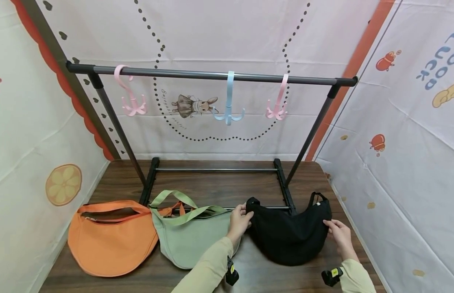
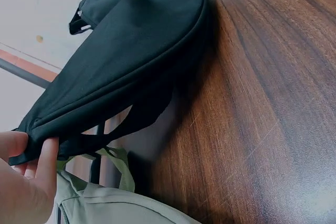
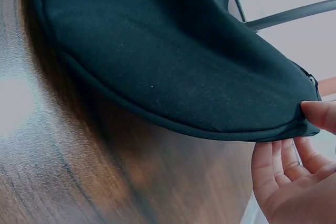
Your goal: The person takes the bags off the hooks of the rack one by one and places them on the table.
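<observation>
Both hands hold a black crescent-shaped bag (image 1: 291, 234) at the right of the table in the head view. My left hand (image 1: 240, 221) pinches its left upper corner, thumb and fingers on the cloth in the left wrist view. On the other side my right hand (image 1: 338, 234) pinches the right edge, with the thumb on top and the fingers beneath in the right wrist view. The bag's strap (image 2: 142, 116) hangs under it. A green bag (image 1: 195, 240) lies just left of the black one, partly behind the left forearm. Beyond that is an orange bag (image 1: 113, 244).
A black metal rack (image 1: 197, 74) stands behind the bags, its feet on the wooden table (image 1: 212, 183). From its bar hang a pink hook (image 1: 133, 106), a blue hook (image 1: 229, 101) and another pink hook (image 1: 277, 108). Printed cloth walls (image 1: 399, 162) enclose the table.
</observation>
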The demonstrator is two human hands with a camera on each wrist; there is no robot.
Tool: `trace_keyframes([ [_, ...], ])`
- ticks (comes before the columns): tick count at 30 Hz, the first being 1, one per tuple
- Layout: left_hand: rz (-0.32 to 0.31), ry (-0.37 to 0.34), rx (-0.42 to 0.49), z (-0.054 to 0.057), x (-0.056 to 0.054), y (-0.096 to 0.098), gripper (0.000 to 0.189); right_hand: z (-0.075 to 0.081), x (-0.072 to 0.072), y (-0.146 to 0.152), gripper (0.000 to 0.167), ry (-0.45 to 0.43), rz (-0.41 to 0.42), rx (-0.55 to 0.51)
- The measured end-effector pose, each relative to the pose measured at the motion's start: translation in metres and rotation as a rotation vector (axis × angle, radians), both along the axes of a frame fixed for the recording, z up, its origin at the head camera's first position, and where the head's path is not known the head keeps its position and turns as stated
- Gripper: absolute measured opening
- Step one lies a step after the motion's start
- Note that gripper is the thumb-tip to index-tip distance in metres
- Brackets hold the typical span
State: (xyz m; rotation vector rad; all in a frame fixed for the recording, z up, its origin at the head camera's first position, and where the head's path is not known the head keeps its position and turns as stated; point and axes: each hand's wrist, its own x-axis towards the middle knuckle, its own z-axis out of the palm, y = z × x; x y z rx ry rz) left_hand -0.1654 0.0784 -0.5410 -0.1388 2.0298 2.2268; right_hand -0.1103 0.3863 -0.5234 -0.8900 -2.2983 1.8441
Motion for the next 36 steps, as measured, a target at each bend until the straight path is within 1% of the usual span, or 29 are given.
trace_keyframes([
  [4, 0.02, 0.015, -0.037, -0.004, -0.002, 0.002, 0.021, -0.005, -0.003, 0.0, 0.037, -0.05, 0.031, 0.02],
  [6, 0.027, 0.026, -0.059, -0.005, -0.003, 0.003, 0.021, -0.008, -0.004, 0.0, 0.042, -0.047, 0.04, 0.015],
  [8, 0.036, 0.029, -0.079, -0.004, -0.002, 0.004, 0.023, -0.013, -0.006, 0.002, 0.033, -0.041, 0.023, -0.022],
  [11, 0.04, 0.033, -0.123, -0.002, -0.002, 0.004, 0.028, -0.021, -0.009, 0.005, 0.024, -0.019, 0.012, -0.072],
  [13, 0.041, 0.026, -0.153, -0.002, -0.002, 0.004, 0.031, -0.023, -0.01, 0.004, 0.026, -0.02, 0.006, -0.08],
  [15, 0.036, 0.022, -0.187, -0.003, -0.001, 0.004, 0.034, -0.022, -0.009, 0.001, 0.038, -0.021, 0.019, -0.063],
  [17, 0.027, 0.011, -0.21, -0.004, -0.001, 0.003, 0.036, -0.022, -0.009, -0.001, 0.046, -0.045, 0.007, -0.056],
  [18, 0.021, 0.001, -0.22, -0.004, -0.001, 0.003, 0.037, -0.022, -0.008, -0.002, 0.05, -0.051, 0.017, -0.052],
  [23, -0.004, -0.016, -0.25, -0.006, 0.0, 0.001, 0.041, -0.023, -0.007, -0.002, 0.056, -0.1, 0.021, -0.069],
  [28, -0.022, -0.011, -0.238, -0.005, 0.0, -0.002, 0.043, -0.023, -0.005, 0.0, 0.065, -0.113, 0.042, -0.056],
  [30, -0.026, -0.005, -0.234, -0.004, 0.0, -0.005, 0.043, -0.02, -0.004, 0.002, 0.07, -0.122, 0.07, -0.035],
  [32, -0.035, 0.003, -0.226, -0.001, 0.0, -0.01, 0.044, -0.015, -0.003, 0.003, 0.073, -0.137, 0.111, 0.032],
  [34, -0.05, 0.005, -0.221, 0.004, 0.0, -0.016, 0.045, -0.008, -0.003, 0.003, 0.073, -0.148, 0.154, 0.146],
  [36, -0.064, 0.026, -0.235, 0.012, 0.0, -0.024, 0.045, 0.001, -0.005, 0.001, 0.069, -0.146, 0.194, 0.288],
])
